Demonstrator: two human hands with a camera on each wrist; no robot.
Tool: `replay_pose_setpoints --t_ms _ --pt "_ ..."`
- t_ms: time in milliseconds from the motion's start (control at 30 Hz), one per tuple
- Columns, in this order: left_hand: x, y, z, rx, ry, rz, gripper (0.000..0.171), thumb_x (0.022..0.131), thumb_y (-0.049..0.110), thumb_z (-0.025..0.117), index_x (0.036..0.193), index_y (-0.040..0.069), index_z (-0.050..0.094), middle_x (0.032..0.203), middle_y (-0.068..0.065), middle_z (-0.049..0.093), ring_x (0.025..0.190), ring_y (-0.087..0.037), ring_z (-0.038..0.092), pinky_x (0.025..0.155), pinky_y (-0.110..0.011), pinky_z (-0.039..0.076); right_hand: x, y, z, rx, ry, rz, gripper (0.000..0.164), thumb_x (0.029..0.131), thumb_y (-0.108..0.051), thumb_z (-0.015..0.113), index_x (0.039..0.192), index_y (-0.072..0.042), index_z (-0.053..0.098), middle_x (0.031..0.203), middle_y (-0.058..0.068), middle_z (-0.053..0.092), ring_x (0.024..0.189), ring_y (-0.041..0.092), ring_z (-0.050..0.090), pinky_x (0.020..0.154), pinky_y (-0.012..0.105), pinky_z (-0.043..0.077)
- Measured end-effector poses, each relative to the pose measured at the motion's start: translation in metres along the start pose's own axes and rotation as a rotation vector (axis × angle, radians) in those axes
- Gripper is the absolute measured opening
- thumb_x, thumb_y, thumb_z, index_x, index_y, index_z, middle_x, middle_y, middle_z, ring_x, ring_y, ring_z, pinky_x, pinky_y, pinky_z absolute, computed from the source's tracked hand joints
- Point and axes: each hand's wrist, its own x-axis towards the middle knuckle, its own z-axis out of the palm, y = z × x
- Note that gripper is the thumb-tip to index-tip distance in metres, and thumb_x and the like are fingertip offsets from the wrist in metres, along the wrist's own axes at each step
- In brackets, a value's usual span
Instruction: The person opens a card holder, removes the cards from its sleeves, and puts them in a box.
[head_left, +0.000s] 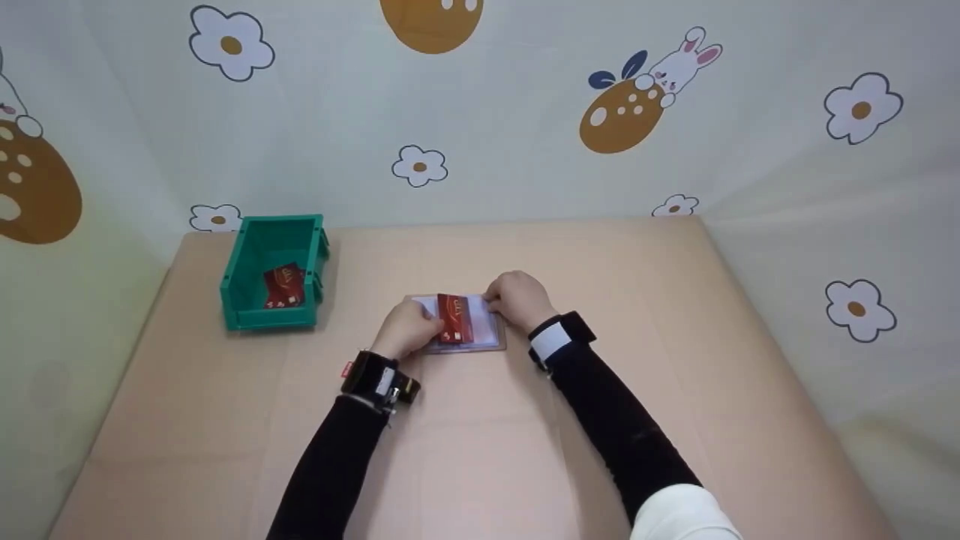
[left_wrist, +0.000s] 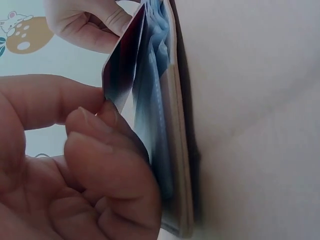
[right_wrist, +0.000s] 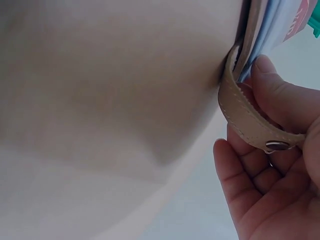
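A card holder [head_left: 487,324] with a tan cover and clear plastic sleeves lies open on the table in the head view. Over its sleeves is a red VIP card [head_left: 454,315], tilted up from them in the left wrist view. My left hand [head_left: 407,328] pinches this card at its edge between thumb and fingers. At the holder's right side, my right hand [head_left: 519,298] grips the edge, the thumb against the sleeves [right_wrist: 270,37]. A tan strap [right_wrist: 245,117] with a metal snap [right_wrist: 277,145] runs by its fingers in the right wrist view.
A green bin [head_left: 234,319] stands at the table's back left, holding more red cards [head_left: 285,285]. The table [head_left: 465,450] has a pinkish-beige cover. Behind it hangs a pale curtain [head_left: 517,97] printed with flowers and rabbits.
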Motion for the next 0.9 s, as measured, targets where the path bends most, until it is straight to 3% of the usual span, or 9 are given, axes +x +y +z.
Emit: replay_pose_setpoints --t_ms 233,533,700,900 --pt "-0.002 0.004 -0.004 -0.008 0.013 -0.008 0.024 0.083 0.011 0.062 0.064 0.011 0.048 0.064 -0.001 0.049 0.052 -0.014 0.044 0.045 -0.025 0.035 0.000 0.000 0.000 0.004 0.004 -0.017 0.015 0.082 -0.013 0.080 0.096 -0.010 0.080 0.099 0.006 0.074 0.097 0.025 0.067 0.088 0.038 0.050" --pt "-0.008 0.006 -0.009 -0.049 0.029 -0.019 0.010 0.083 0.012 0.060 0.082 0.004 0.053 0.075 -0.006 0.053 0.061 -0.018 0.049 0.048 -0.027 0.039 0.000 0.000 0.000 0.011 0.005 -0.020 0.013 0.082 -0.012 0.080 0.095 -0.010 0.080 0.098 0.007 0.074 0.096 0.025 0.067 0.087 0.038 0.051" --pt "-0.013 0.013 -0.015 -0.089 0.058 0.005 0.010 0.083 0.012 0.058 0.076 0.006 0.055 0.066 -0.002 0.049 0.057 -0.016 0.046 0.046 -0.026 0.035 0.000 0.000 0.000 0.012 -0.010 0.010 0.014 0.083 -0.013 0.080 0.097 -0.010 0.080 0.100 0.006 0.074 0.098 0.024 0.067 0.088 0.038 0.051" --pt "-0.019 0.025 -0.022 -0.169 0.075 0.003 0.009 0.085 0.014 0.058 0.082 0.005 0.060 0.066 0.000 0.050 0.056 -0.014 0.045 0.045 -0.025 0.032 0.002 0.000 0.001 0.006 -0.018 0.027 0.016 0.083 -0.014 0.080 0.099 -0.010 0.080 0.102 0.005 0.074 0.099 0.023 0.067 0.088 0.037 0.051"
